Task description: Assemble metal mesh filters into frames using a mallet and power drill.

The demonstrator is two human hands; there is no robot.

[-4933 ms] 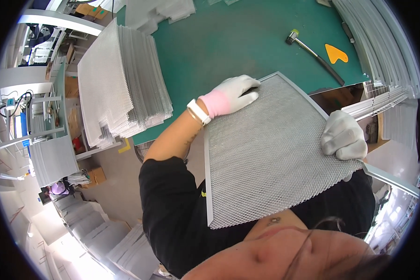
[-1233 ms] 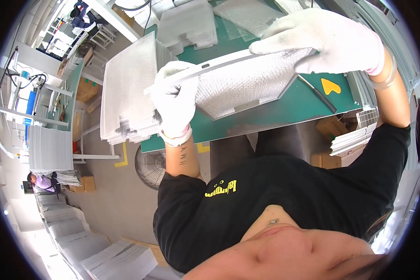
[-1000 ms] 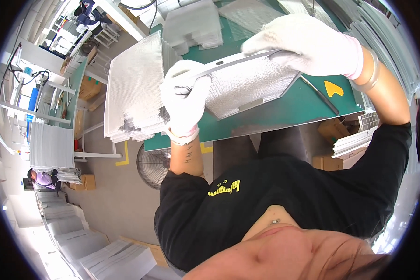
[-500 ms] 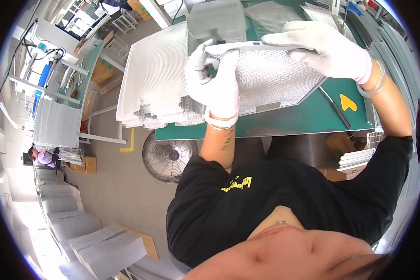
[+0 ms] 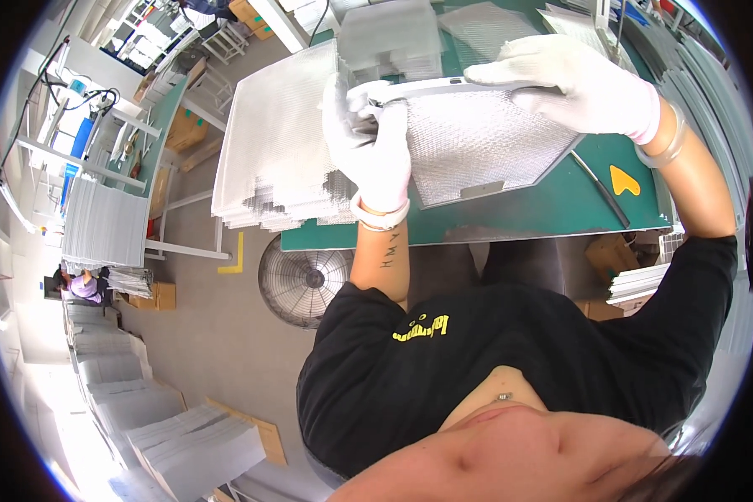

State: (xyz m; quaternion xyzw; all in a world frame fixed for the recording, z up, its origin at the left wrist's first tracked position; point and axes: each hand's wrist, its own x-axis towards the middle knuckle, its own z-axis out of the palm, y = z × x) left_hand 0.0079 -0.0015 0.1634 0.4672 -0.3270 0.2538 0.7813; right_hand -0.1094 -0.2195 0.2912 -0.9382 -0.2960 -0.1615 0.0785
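On the black shirt (image 5: 494, 335), at the left part of the chest: a short row of yellow lettering (image 5: 422, 330), slightly curved and upside down in this view, with two small yellow rings just above. Along the left forearm (image 5: 368, 268), between the white wristband (image 5: 380, 218) and the short sleeve: a few dark capital letters (image 5: 390, 251), set in one line on the skin. On the grey floor (image 5: 201, 326): a yellow corner mark (image 5: 240, 253), as of tape.
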